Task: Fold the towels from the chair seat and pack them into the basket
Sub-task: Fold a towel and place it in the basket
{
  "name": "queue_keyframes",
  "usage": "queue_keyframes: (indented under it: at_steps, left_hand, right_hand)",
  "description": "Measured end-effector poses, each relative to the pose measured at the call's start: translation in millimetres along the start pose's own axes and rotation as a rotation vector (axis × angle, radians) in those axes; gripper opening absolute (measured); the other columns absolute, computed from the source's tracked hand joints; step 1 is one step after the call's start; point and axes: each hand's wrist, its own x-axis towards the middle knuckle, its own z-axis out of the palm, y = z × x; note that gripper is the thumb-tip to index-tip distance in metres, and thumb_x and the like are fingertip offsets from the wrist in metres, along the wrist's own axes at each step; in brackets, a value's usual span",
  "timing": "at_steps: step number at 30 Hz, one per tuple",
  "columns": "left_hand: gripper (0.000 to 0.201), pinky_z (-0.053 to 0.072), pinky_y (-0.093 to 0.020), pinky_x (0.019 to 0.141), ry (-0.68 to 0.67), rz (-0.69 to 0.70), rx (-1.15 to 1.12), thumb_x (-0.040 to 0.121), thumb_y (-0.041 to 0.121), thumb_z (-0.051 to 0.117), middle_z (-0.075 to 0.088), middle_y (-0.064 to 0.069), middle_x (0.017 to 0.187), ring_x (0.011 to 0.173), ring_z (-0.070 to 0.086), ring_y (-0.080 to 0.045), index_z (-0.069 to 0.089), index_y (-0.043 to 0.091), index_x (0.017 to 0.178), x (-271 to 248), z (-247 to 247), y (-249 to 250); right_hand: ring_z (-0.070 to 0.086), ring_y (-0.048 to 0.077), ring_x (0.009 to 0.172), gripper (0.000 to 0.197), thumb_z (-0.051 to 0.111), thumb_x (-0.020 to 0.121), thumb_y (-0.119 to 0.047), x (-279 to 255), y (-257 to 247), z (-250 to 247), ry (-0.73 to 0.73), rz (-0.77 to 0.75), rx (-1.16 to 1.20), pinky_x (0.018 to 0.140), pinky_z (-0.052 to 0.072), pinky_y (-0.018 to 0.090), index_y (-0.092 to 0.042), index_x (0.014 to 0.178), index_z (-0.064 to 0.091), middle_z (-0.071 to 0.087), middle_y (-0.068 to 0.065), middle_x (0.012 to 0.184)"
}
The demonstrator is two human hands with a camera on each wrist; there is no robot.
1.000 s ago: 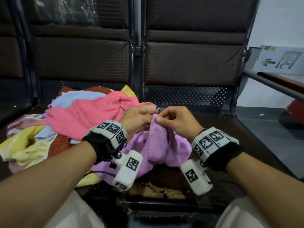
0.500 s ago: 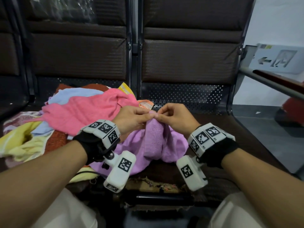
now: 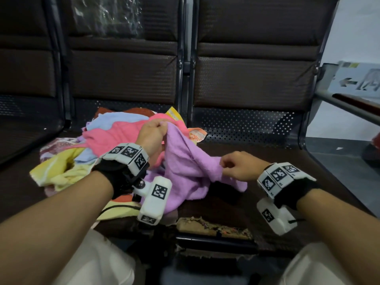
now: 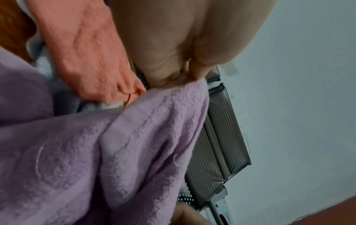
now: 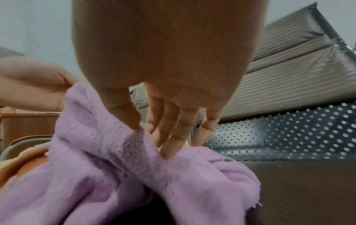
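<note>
A: Seating fills the view, yes?

B: Yes. A row of dark brown chairs (image 3: 253, 79) with padded backs and perforated metal panels below them stands against a pale wall (image 3: 353, 29). The chair seat (image 3: 257, 202) nearest the person is dark, and its front edge is torn, with padding showing. At the far right a grey armrest rail (image 3: 347, 105) runs toward the wall.

A: And the towels?

B: A loose pile of towels (image 3: 102, 145) lies on the left seat, pink on top, with light blue, yellow and red-brown ones under and around it. The purple towel (image 3: 191, 167) lies at the pile's right edge, part lifted and part resting on the near seat.

A: Which way does it run?

B: Its held top edge slopes from upper left, by the pile, down to the right over the seat. The rest hangs crumpled toward the person, one ragged corner trailing right.

A: The hands?

B: The left hand (image 3: 151, 136) is raised, its fingers (image 4: 196, 71) pinching the towel's upper corner. The right hand (image 3: 238, 165) is lower and well apart from it, thumb and fingers (image 5: 173, 137) pinching the edge.
</note>
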Motion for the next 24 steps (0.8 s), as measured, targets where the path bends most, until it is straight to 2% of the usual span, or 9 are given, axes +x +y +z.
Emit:
queue_keyframes:
  at_steps: [1, 4, 8, 11, 15, 18, 20, 22, 24]
  left_hand:
    - [0.028, 0.042, -0.032, 0.071, 0.011, -0.001, -0.004, 0.1, 0.007, 0.036, 0.05, -0.012, 0.086, 0.084, 0.044, -0.023, 0.055, 0.011, 0.081, -1, -4, 1]
    - [0.027, 0.04, -0.037, 0.078, -0.004, -0.02, 0.029, 0.099, 0.008, 0.039, 0.051, -0.014, 0.09, 0.089, 0.044, -0.024, 0.059, 0.013, 0.081, -6, -7, 0]
    - [0.021, 0.047, -0.043, 0.086, -0.091, -0.004, 0.111, 0.099, 0.014, 0.043, 0.057, -0.015, 0.096, 0.091, 0.052, -0.025, 0.061, 0.009, 0.091, -12, 6, -2]
    - [0.02, 0.047, -0.039, 0.082, -0.125, 0.016, 0.086, 0.098, 0.013, 0.044, 0.06, -0.015, 0.097, 0.092, 0.053, -0.024, 0.061, 0.004, 0.101, -17, 18, 0]
    - [0.021, 0.047, -0.032, 0.076, -0.109, 0.003, -0.062, 0.1, 0.009, 0.04, 0.058, -0.01, 0.091, 0.09, 0.052, -0.023, 0.057, 0.001, 0.108, -17, 22, 5]
    - [0.02, 0.044, -0.031, 0.078, -0.135, -0.017, -0.192, 0.101, 0.007, 0.035, 0.051, -0.017, 0.1, 0.093, 0.044, -0.026, 0.052, 0.001, 0.108, -15, 19, 9]
    - [0.019, 0.045, -0.03, 0.08, -0.126, -0.007, -0.277, 0.101, 0.006, 0.034, 0.051, -0.017, 0.098, 0.09, 0.048, -0.026, 0.052, 0.002, 0.099, -14, 17, 14]
    - [0.024, 0.045, -0.028, 0.077, -0.104, 0.016, -0.366, 0.1, 0.002, 0.033, 0.052, -0.012, 0.086, 0.082, 0.05, -0.019, 0.053, 0.004, 0.086, -10, 15, 17]
    - [0.029, 0.045, -0.025, 0.067, -0.064, 0.012, -0.423, 0.096, -0.004, 0.034, 0.052, -0.005, 0.068, 0.069, 0.047, -0.015, 0.052, 0.006, 0.075, -5, 13, 21]
  right_hand:
    - [0.057, 0.014, 0.08, 0.002, 0.06, 0.085, -0.026, -1, 0, 1, 0.03, -0.011, 0.069, 0.066, 0.04, 0.021, -0.025, 0.086, 0.06, 0.061, -0.008, 0.082]
    - [0.058, 0.01, 0.079, 0.028, 0.067, 0.083, -0.043, -1, -10, 6, 0.179, -0.104, 0.199, 0.066, 0.044, 0.016, -0.021, 0.1, 0.063, 0.062, -0.007, 0.089]
    - [0.052, 0.011, 0.071, 0.035, 0.065, 0.078, -0.055, 7, -35, 16, 0.303, -0.169, 0.085, 0.064, 0.043, 0.027, -0.022, 0.086, 0.058, 0.058, -0.006, 0.082]
    - [0.055, 0.025, 0.075, 0.024, 0.057, 0.083, -0.035, 12, -47, 20, 0.398, -0.109, 0.025, 0.062, 0.04, 0.033, -0.022, 0.068, 0.044, 0.055, -0.003, 0.077]
    - [0.054, 0.029, 0.076, 0.025, 0.053, 0.077, -0.021, 10, -37, 10, 0.463, 0.044, 0.056, 0.063, 0.034, 0.03, -0.02, 0.06, 0.035, 0.054, 0.001, 0.076]
    - [0.058, 0.031, 0.084, 0.016, 0.056, 0.076, -0.021, 5, -20, -1, 0.493, 0.177, 0.041, 0.065, 0.036, 0.029, -0.02, 0.064, 0.046, 0.065, 0.007, 0.086]
    - [0.06, 0.032, 0.086, 0.007, 0.056, 0.075, -0.019, 1, -9, -6, 0.51, 0.235, 0.053, 0.065, 0.037, 0.028, -0.022, 0.07, 0.057, 0.067, 0.008, 0.088]
    - [0.061, 0.033, 0.09, 0.01, 0.056, 0.075, -0.016, -2, 1, -10, 0.525, 0.282, 0.054, 0.067, 0.041, 0.03, -0.02, 0.077, 0.065, 0.067, 0.009, 0.091]
    - [0.06, 0.032, 0.094, 0.02, 0.056, 0.075, -0.012, -5, 13, -13, 0.543, 0.33, 0.081, 0.073, 0.045, 0.031, -0.02, 0.086, 0.071, 0.066, 0.01, 0.097]
